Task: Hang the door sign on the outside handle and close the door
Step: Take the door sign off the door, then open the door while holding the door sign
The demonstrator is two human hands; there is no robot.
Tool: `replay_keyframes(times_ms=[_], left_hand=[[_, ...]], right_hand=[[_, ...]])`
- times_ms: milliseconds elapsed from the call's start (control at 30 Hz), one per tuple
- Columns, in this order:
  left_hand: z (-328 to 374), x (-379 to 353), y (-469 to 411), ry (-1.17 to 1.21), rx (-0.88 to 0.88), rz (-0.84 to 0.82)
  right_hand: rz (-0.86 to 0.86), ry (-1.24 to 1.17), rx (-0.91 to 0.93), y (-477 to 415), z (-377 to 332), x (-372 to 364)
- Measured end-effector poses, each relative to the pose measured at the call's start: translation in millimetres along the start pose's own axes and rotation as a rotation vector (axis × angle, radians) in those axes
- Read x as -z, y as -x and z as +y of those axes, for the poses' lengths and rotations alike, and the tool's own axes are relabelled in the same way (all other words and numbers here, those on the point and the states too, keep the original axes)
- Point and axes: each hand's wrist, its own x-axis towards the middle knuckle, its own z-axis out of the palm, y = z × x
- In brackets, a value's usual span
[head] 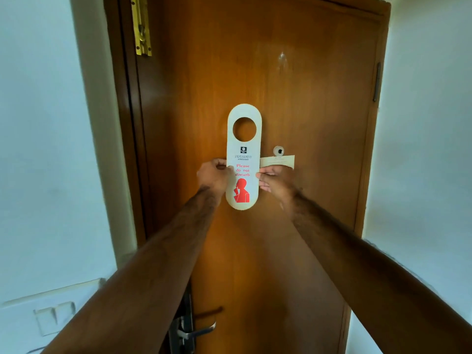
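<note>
White door sign [243,154] with red lettering and figure, orange-brown wooden door [306,98], brass bolt [141,26]

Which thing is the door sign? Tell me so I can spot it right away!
Find the big brown wooden door. In front of its middle, the left hand and right hand hold up the door sign: a tall white card with a round hole on top and red words.

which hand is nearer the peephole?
Right. The right hand grips the door sign's right edge just below the peephole; the left hand is across the sign, farther left.
</note>
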Motion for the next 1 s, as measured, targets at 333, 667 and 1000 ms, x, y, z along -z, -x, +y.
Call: replay_keyframes(times_ms=[333,667,1000], left_hand=[[-42.7,67.9,13.9,-0.007,0.114,0.174],[-110.3,96.3,44.5,-0.153,0.272,0.174],[-155.5,88.9,59.9,-0.145,0.358,0.242]], right_hand=[[-0.107,-0.044,0.01,28.1,17.7,-86.9],[-0.274,0.314,0.051,68.2,95.7,-137.1],[-0.698,0.718,0.09,139.2,202.8,-155.3]])
